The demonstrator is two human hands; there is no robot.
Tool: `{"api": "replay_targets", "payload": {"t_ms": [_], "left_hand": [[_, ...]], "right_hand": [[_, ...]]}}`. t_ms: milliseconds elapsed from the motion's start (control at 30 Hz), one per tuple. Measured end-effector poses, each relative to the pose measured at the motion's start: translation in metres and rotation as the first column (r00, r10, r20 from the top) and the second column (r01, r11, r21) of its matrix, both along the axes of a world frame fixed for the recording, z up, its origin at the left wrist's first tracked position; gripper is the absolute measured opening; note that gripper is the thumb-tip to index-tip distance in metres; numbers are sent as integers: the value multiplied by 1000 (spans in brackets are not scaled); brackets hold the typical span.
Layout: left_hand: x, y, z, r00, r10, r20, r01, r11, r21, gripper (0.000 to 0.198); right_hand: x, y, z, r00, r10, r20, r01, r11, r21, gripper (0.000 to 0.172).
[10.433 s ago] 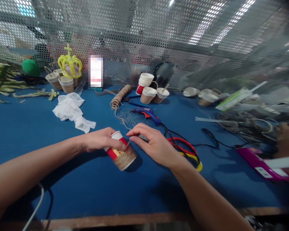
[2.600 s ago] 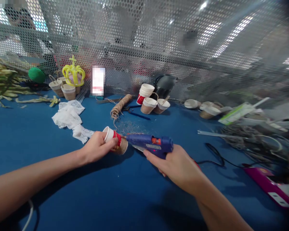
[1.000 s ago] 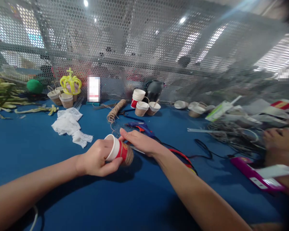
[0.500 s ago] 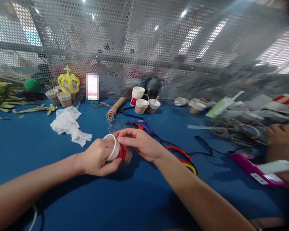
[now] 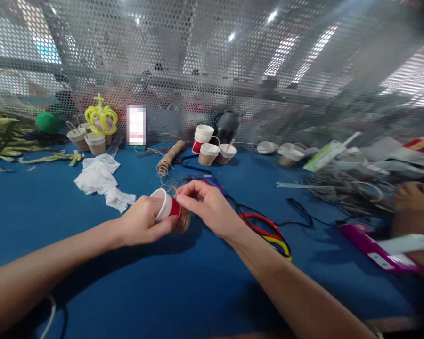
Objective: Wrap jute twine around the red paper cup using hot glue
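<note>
Blue table (image 5: 127, 292); right hand (image 5: 212, 207) partly hides glue gun (image 5: 207, 178).

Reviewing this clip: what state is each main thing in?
Paper cup: tilted, lower part wrapped in twine
Left grip: clasping the cup's wall
Right grip: pinching twine beside the cup
Twine roll: lying down, strand trailing loose
Glue gun: lying down, partly hidden
White cloth: crumpled
Phone: upright, screen lit
Cup stack: nested, upright
</note>
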State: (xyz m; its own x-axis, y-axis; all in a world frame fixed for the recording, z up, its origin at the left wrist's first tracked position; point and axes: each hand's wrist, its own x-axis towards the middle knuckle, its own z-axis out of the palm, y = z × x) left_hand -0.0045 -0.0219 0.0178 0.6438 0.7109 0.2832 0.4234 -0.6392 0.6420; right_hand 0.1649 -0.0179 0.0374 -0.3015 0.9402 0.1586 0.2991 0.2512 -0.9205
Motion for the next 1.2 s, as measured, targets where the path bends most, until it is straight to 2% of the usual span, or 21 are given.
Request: {"api": "replay_targets", "payload": {"t_ms": [33, 67, 100, 167, 300, 433, 800, 1100, 1200], "left_hand": [[0, 1, 1, 998, 39, 46, -32, 988, -154, 27], [0, 1, 2, 992, 83, 94, -50, 950, -307, 28], [1, 2, 3, 982, 129, 140, -56, 897, -439, 27], [2, 5, 5, 955, 218, 202, -51, 790, -611, 22], [4, 8, 6, 901, 355, 248, -44, 645, -763, 15], [4, 8, 4, 874, 391, 288, 14, 572, -820, 14], [3, 6, 7, 883, 356, 305, 33, 602, -798, 17], [1, 6, 2, 891, 311, 331, 30, 686, -727, 19], [-1, 6, -1, 893, 285, 349, 57, 697, -715, 20]], "right_hand": [[0, 0, 0, 999, -42, -23, 43, 999, 14, 13], [0, 1, 0, 996, -72, -57, 73, 997, 16, 13], [0, 1, 0, 992, -83, -96, 84, 996, 12, 12], [1, 1, 1, 982, -66, -176, 68, 998, 9, 14], [2, 2, 1, 960, -39, -276, 53, 998, 43, 11], [1, 3, 0, 955, -68, -288, 92, 993, 71, 9], [0, 2, 0, 979, -146, -145, 164, 979, 121, 6], [-1, 2, 0, 981, -158, -108, 169, 980, 101, 9], [-1, 2, -1, 984, -153, -96, 161, 983, 88, 8]]}}
